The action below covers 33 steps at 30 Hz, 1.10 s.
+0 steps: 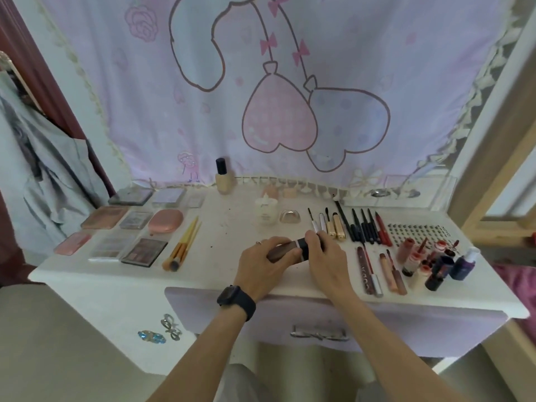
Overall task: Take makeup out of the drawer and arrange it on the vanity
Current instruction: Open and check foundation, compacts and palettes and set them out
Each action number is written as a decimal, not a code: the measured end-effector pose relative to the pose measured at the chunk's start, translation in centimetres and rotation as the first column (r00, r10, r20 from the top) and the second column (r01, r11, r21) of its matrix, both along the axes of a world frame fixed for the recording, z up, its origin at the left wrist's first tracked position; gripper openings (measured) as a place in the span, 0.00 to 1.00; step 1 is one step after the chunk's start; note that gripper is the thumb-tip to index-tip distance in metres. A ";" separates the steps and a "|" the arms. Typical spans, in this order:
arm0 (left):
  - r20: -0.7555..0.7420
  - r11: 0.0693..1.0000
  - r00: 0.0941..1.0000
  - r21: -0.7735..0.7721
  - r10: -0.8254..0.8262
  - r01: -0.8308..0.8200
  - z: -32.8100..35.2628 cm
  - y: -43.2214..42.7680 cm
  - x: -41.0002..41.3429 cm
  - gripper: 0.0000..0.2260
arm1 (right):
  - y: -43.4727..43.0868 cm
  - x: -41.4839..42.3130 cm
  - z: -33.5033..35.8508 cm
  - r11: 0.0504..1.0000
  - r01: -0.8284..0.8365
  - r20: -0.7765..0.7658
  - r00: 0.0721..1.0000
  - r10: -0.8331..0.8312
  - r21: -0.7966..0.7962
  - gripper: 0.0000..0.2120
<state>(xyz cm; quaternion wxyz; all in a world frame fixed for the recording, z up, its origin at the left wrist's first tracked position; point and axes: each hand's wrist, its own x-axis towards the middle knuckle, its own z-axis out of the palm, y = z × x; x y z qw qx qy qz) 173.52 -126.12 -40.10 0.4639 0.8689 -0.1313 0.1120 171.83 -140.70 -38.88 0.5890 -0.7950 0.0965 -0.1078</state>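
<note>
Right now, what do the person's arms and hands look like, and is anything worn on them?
No sleeves are in view on either arm. The left hand has a black smartwatch with a dark band at the wrist and a small silvery ring on one finger. The right hand shows no jewellery.

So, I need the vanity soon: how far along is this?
Looks mostly done: flat eyeshadow palettes in rows at left, slim dark pencils lined up at right. In hand: left hand and right hand grip a brown black-capped tube. Left: placing it; inside of the lavender drawer is hidden.
</note>
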 end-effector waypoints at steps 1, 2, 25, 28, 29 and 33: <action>-0.011 0.998 1.000 -0.064 0.010 -0.011 -0.1 0.0 0.2 0.07 | 0.1 0.1 -0.1 0.999 0.010 0.007 1.000 -0.010 -0.034 0.18; -0.030 0.993 1.000 -0.121 0.006 -0.009 0.0 0.1 0.3 0.05 | 0.2 0.3 -0.1 0.997 0.020 0.015 1.000 -0.019 -0.069 0.18; -0.338 0.955 0.938 -0.295 -0.074 -0.031 1.7 5.8 0.8 0.19 | -0.1 0.8 -0.6 0.989 0.147 0.094 0.985 -0.145 -0.012 0.21; -0.366 0.918 0.928 -0.386 -0.069 -0.084 1.6 6.6 0.7 0.19 | -0.3 0.6 -1.2 0.991 0.133 0.089 0.987 -0.133 0.005 0.28; -0.375 0.898 0.923 -0.430 -0.081 -0.096 1.7 6.6 0.8 0.20 | -0.4 0.6 -1.4 0.992 0.125 0.091 0.988 -0.127 0.034 0.31; -0.410 0.748 0.885 -0.654 -0.222 -0.115 1.9 6.0 1.1 0.20 | -0.9 0.6 -1.5 0.991 0.094 0.115 0.988 -0.105 0.097 0.30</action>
